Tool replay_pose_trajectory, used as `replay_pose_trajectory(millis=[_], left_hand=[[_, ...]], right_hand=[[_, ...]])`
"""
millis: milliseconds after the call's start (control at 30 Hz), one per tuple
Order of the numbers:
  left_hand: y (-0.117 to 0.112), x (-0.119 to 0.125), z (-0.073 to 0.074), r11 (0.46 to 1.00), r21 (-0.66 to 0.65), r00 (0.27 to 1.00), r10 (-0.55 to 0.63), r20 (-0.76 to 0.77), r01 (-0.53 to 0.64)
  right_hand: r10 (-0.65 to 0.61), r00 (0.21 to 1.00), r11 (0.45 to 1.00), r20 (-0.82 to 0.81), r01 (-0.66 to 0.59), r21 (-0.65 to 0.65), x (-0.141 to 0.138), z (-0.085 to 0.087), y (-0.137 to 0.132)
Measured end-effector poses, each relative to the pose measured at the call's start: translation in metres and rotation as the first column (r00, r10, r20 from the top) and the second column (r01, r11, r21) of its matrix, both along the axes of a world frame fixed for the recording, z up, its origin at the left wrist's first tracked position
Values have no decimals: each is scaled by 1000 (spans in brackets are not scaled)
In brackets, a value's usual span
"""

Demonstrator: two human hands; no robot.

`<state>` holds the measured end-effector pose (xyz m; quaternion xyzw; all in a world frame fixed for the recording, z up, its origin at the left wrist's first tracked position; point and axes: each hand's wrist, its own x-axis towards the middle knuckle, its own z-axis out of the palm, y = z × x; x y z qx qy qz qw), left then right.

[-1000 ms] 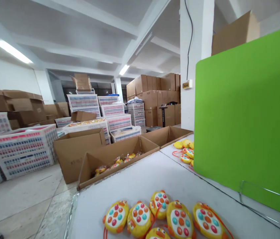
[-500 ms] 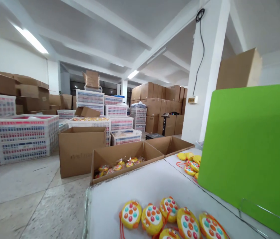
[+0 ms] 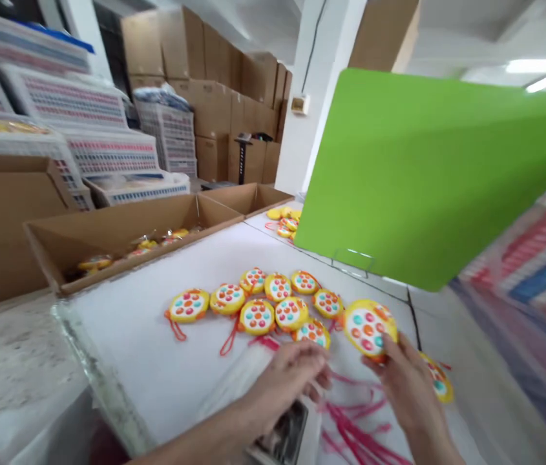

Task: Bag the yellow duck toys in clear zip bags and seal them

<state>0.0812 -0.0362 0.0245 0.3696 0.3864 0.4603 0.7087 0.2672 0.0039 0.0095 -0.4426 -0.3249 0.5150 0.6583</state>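
My right hand [image 3: 406, 378] grips a yellow animal-shaped button toy [image 3: 367, 329], its white face with coloured round bumps turned towards me. To its left, my left hand [image 3: 294, 371] has loosely bent fingers, somewhat blurred, with nothing visible in them. Beneath that hand lie clear plastic bags [image 3: 234, 384] and a dark rectangular item [image 3: 288, 433], partly covered. Pink ribbons [image 3: 357, 429] spread between my wrists. Several matching toys [image 3: 257, 316] with red cords lie face up just beyond my hands, and another toy [image 3: 440, 381] sits behind my right hand.
An open carton [image 3: 122, 223] with bagged toys stands along the white table's [image 3: 122, 336] left edge, with a second carton [image 3: 253, 197] beyond. A green panel [image 3: 408, 174] rises at the back right, more toys [image 3: 285, 223] beside it. Stacked crates and boxes fill the background.
My view has swung right and down over the table. Both hands have come into view, the right one holding a toy.
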Motion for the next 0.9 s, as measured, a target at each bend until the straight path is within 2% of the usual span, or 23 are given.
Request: replay_pose_trajectory(millis=[100,167,267,333,433,500,567,600,633,700,767,833,900], left_hand=[[0,-15,-14,997,-42,997,66,-31,-68],[-2,-23,-19,996,-11,993,86,-79,-87],[-8,-27,-21,987,160,980,65,-190,-35],[-11,-25,-20,963,270,953,95,-286,-14],[-15,-25,-20,944,329,888,154,-434,-3],[-16,-29,-22,938,345,867,138,-478,41],[-13,-34,-26,933,356,874,135,-467,46],[-9,-36,-27,937,349,882,153,-446,14],[-3,-38,-29,944,327,893,184,-410,-45],[15,-40,-33,959,196,935,252,-251,-206],[38,-40,-35,956,19,956,292,-42,-291],[59,-39,-35,951,-97,949,303,92,-294],[72,-41,-36,950,-136,947,297,120,-281]], right_hand=[[106,991,993,-78,-110,-51,-26,-10,-28],[150,985,985,-84,-156,-69,-45,-15,-38],[215,973,972,-81,-221,-79,-63,-21,-48],[226,972,970,-64,-231,-76,-70,-27,-55],[197,980,975,-14,-198,-106,-76,-37,-65],[218,975,967,52,-208,-147,-72,-44,-70],[259,932,963,255,-227,-148,-57,-48,-68],[239,880,970,411,-202,-132,-43,-49,-63],[182,796,983,578,-153,-99,-27,-50,-56],[0,539,1000,842,14,-9,13,-51,-35],[-114,276,983,954,169,69,56,-50,-10],[-124,179,957,976,281,71,92,-52,15],[-84,134,927,987,373,29,119,-56,32]])
